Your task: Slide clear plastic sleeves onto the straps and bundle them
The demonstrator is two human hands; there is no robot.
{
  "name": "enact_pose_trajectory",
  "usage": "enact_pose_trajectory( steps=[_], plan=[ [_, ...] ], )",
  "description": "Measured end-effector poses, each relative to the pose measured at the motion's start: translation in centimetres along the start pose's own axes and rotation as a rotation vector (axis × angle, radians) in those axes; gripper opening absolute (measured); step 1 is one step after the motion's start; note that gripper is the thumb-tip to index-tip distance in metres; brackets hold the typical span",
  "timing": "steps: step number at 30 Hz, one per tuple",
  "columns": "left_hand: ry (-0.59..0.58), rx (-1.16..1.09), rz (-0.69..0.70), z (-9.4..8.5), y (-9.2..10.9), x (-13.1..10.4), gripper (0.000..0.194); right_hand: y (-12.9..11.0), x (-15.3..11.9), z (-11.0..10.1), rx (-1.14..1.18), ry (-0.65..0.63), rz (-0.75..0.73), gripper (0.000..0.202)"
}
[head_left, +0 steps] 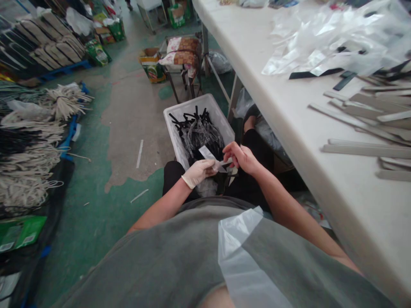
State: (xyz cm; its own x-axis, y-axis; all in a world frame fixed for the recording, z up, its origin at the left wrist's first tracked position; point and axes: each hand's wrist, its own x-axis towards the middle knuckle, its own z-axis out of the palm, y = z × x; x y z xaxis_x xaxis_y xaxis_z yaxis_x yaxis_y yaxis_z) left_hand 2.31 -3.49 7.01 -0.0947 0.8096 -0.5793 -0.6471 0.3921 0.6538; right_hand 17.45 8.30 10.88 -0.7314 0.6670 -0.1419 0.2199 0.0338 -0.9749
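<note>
My left hand (199, 172), in a pale thin glove, is closed on a narrow translucent plastic sleeve (207, 153), which sticks out past its fingers. Just to the right, my bare right hand (242, 158) has its fingers curled together by the sleeve's other end. A thin pale piece shows at those fingertips; what it is, I cannot make out. Both hands are above my lap, at the near end of a white plastic crate (175, 134). Inside the crate lies a heap of black straps (201, 130), many in clear wrapping.
On my right stands a long white table (289, 111) with grey strips (366, 149) and a pile of clear plastic bags (337, 38). A stool with a patterned cushion (183, 51) is beyond the crate. Bundles of cord (28, 158) lie at left.
</note>
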Motion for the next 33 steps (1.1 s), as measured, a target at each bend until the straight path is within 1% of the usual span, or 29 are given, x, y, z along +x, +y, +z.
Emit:
enact_pose_trajectory(
  steps=[2, 4, 7, 9, 12, 15, 20, 24, 27, 30, 32, 33],
  plan=[
    [0.07, -0.08, 0.04, -0.8, 0.7, 0.5, 0.028, 0.4, -1.4, -0.1, 0.058, -0.087, 0.035, 0.065],
    [0.134, -0.145, 0.089, -1.1, 1.5, 0.9, 0.028, 0.9, -2.7, 0.2, 0.075, -0.195, 0.073, 0.068],
    [0.193, -0.205, 0.176, -0.6, 2.5, 1.3, 0.025, 1.3, -4.0, 1.5, 0.07, -0.329, 0.163, 0.066],
    [0.194, -0.224, 0.224, -0.1, 3.0, 1.5, 0.023, 1.5, -4.4, 2.4, 0.04, -0.367, 0.21, 0.064],
    [0.181, -0.227, 0.268, 0.6, 3.5, 1.5, 0.019, 1.8, -4.2, 3.2, -0.001, -0.371, 0.226, 0.062],
    [0.167, -0.2, 0.294, 1.0, 3.5, 1.5, 0.019, 2.2, -3.6, 3.4, -0.029, -0.367, 0.219, 0.063],
    [0.127, -0.162, 0.298, 1.4, 3.4, 1.3, 0.024, 2.7, -3.1, 3.6, -0.051, -0.385, 0.239, 0.066],
    [0.087, -0.154, 0.272, 1.3, 3.3, 1.4, 0.031, 2.9, -2.9, 3.4, -0.024, -0.424, 0.253, 0.071],
    [0.117, -0.147, 0.23, 1.3, 2.7, 1.7, 0.031, 3.4, -2.6, 3.1, 0.006, -0.463, 0.273, 0.073],
    [0.124, -0.097, 0.213, 2.1, 1.4, 1.0, 0.032, 3.9, -2.4, 3.2, 0.031, -0.474, 0.281, 0.074],
    [0.087, -0.024, 0.24, 3.0, 0.8, -0.1, 0.034, 4.1, -2.4, 3.3, 0.019, -0.44, 0.299, 0.072],
    [0.075, 0.005, 0.261, 3.3, 0.7, -0.6, 0.033, 4.2, -2.3, 3.3, 0.01, -0.402, 0.304, 0.068]
  ],
)
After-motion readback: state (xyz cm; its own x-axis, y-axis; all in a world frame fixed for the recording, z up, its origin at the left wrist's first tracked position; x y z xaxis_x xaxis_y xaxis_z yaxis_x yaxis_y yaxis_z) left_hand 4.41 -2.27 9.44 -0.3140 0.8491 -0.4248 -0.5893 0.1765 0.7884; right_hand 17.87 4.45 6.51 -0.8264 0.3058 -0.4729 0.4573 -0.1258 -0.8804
